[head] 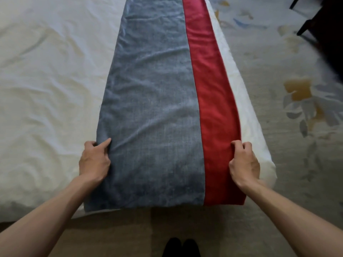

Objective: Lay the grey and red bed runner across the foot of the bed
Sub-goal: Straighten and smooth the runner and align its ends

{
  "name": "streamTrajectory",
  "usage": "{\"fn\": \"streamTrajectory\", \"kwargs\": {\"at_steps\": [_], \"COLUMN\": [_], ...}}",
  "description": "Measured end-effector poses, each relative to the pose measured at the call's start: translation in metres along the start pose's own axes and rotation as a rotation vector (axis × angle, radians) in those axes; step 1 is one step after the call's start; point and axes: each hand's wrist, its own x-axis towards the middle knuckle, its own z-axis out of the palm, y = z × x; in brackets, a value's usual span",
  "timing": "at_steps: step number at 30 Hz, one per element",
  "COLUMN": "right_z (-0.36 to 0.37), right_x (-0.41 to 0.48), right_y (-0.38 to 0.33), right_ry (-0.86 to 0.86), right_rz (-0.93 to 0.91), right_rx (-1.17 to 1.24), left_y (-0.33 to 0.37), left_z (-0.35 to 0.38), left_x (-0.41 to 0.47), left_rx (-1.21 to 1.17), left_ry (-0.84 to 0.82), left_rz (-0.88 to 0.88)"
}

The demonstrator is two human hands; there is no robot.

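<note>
Up the centre of the frame, the runner (154, 108) lies spread on the bed (46, 80). Your left hand (94, 160) pinches its grey edge and your right hand (244, 160) grips the red. You seem to be squaring it; next, pull evenly and smooth the creases.

runner (148, 108) is mottled grey with a plain red stripe; duvet (46, 80) creamy white; carpet (306, 108) beige with grey-gold flowers

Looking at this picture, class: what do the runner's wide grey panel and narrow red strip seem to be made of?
Wide grey panel: probably a velvety woven fabric, matt, with mottled nap and faint grid. Narrow red strip: likely satin-like cloth, smooth with soft sheen.
</note>
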Motion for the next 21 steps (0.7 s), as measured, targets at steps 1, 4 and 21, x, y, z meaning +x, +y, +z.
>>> {"fn": "streamTrajectory", "kwargs": {"at_steps": [1,4,21], "right_z": [0.000,0.002,-0.004], "right_x": [0.000,-0.004,-0.029], "right_y": [0.000,0.003,0.016], "right_ry": [0.005,0.015,-0.011], "right_rz": [-0.003,-0.033,-0.087], "right_rx": [-0.024,-0.081,-0.112], "left_y": [0.001,0.001,-0.012], "left_z": [0.000,0.002,0.006], "left_x": [0.000,-0.006,-0.045], "left_rx": [-0.024,0.014,0.052], "left_ry": [-0.017,-0.028,-0.023], "left_rz": [0.002,0.057,0.109]}}
